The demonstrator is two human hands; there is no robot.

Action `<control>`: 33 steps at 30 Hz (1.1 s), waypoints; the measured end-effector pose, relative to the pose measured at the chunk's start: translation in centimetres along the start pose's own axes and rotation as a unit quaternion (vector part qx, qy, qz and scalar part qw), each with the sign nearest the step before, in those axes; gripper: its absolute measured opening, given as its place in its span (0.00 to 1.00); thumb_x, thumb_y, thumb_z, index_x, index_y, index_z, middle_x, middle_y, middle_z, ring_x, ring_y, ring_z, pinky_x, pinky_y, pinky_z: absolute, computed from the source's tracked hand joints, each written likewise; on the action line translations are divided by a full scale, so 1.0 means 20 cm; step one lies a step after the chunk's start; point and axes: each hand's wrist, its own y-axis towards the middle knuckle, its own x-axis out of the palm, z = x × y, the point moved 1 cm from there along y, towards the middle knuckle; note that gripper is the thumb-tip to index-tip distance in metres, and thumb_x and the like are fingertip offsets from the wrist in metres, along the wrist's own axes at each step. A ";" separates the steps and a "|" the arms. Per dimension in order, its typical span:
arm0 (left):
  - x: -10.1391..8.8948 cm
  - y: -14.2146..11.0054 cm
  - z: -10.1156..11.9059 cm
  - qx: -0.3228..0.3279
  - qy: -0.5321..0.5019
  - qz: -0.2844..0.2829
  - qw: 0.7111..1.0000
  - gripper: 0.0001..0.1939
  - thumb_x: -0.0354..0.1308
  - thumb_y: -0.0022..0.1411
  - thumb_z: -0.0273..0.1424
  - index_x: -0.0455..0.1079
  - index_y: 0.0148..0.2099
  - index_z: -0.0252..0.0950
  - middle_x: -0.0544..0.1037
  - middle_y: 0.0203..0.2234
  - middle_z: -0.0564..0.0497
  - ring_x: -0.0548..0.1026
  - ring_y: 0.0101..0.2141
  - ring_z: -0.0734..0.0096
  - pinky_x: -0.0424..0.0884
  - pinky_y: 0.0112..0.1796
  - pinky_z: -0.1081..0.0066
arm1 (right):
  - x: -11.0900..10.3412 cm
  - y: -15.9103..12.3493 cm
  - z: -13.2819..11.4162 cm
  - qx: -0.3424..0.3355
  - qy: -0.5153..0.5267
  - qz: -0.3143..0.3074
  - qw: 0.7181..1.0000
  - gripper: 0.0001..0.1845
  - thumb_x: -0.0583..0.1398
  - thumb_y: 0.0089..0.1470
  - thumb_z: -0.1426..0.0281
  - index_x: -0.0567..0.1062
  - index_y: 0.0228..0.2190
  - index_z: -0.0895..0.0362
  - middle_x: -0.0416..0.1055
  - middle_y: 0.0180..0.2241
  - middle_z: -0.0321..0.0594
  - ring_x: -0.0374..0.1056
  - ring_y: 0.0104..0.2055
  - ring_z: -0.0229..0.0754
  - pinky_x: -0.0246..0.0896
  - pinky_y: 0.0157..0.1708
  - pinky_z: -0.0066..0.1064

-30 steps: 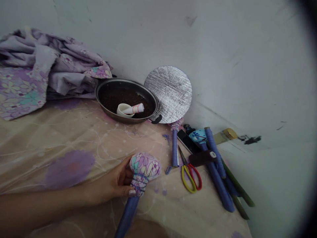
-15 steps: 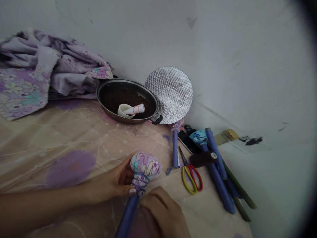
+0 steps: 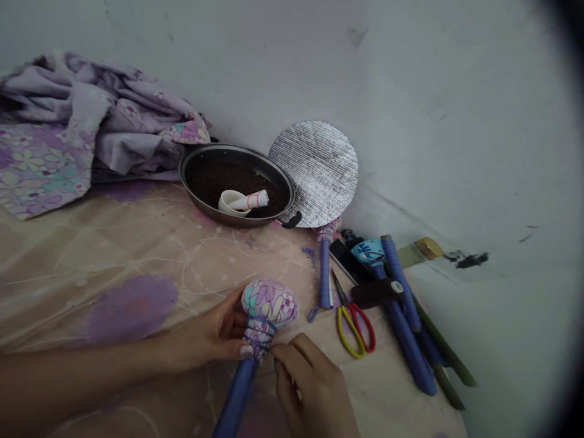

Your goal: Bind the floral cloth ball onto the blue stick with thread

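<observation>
Your left hand (image 3: 213, 331) is closed round the flowered cloth ball (image 3: 270, 302) on its blue stick (image 3: 236, 396), keeping the bound neck up and steady. Your right hand (image 3: 316, 389), half curled, sits right at the thread (image 3: 259, 336); can't tell if it's gripping. Scissors (image 3: 354, 328) lie close by, handy.

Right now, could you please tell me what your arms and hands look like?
Both are bare: the left hand with its forearm and the right hand show no sleeve, watch, ring or glove. The left thumbnail looks long and pale, perhaps polished.
</observation>
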 end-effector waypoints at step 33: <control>-0.01 -0.01 -0.02 0.007 0.005 -0.006 1.000 0.63 0.86 0.70 0.42 0.47 0.91 0.55 0.89 0.56 0.52 0.88 0.53 0.60 0.79 0.54 0.64 | 0.05 -0.02 0.02 0.045 0.046 -0.018 0.998 0.24 0.56 0.72 0.87 0.86 0.47 0.50 0.88 0.42 0.41 0.90 0.41 0.46 0.83 0.43 0.29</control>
